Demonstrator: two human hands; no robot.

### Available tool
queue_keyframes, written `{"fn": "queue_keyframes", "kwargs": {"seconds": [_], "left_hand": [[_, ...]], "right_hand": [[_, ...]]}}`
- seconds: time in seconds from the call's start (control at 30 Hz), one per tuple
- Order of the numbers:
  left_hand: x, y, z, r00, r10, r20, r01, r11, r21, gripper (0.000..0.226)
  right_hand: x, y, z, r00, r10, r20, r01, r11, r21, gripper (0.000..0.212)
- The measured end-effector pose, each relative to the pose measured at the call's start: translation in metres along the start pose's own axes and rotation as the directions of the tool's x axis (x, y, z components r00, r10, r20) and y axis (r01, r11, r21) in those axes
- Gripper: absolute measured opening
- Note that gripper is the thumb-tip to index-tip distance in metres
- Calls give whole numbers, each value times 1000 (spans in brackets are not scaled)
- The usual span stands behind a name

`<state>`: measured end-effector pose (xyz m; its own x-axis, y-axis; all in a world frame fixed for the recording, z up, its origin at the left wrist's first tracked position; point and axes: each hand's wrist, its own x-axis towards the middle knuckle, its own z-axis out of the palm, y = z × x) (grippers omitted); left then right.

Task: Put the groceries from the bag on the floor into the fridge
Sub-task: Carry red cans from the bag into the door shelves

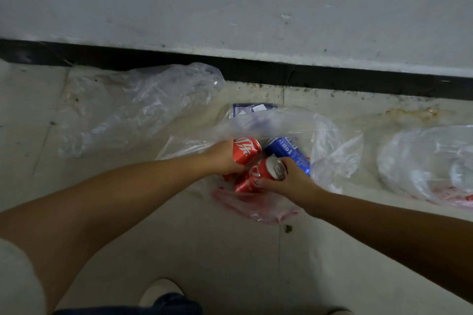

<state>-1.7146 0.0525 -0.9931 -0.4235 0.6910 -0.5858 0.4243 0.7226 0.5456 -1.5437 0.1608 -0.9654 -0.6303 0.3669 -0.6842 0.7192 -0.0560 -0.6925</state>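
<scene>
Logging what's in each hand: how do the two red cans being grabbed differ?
The left hand wraps the upper red can round its body, label side up. The right hand holds the lower red can by its end, silver top toward the camera. Both are red cola cans in the plastic bag.

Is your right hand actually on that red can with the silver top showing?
Touching. The head view shows the right hand with fingers and thumb curled round the top end of the red can.
</scene>
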Motion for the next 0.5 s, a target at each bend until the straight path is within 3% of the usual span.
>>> {"fn": "queue_keyframes", "kwargs": {"seconds": [0.07,0.13,0.3,0.4,0.47,0.5], "left_hand": [[1,-1,1,997,-80,-15,77,984,-159,56],[1,-1,0,984,-179,0,168,924,-344,62],[-8,-10,10,957,-273,93,276,776,-567,83],[-23,-15,19,943,-305,135,322,732,-600,103],[-38,-7,25,938,-303,171,340,691,-638,90],[-47,1,25,933,-308,188,351,654,-670,74]], "right_hand": [[2,0,12,992,24,-127,-1,984,178,64],[4,2,24,986,62,-156,-18,962,271,67],[12,20,48,991,126,45,-133,889,438,90],[2,22,40,975,179,130,-222,798,561,60],[-10,16,30,954,256,159,-298,724,622,41],[-19,8,25,944,280,173,-324,694,642,42]]}}
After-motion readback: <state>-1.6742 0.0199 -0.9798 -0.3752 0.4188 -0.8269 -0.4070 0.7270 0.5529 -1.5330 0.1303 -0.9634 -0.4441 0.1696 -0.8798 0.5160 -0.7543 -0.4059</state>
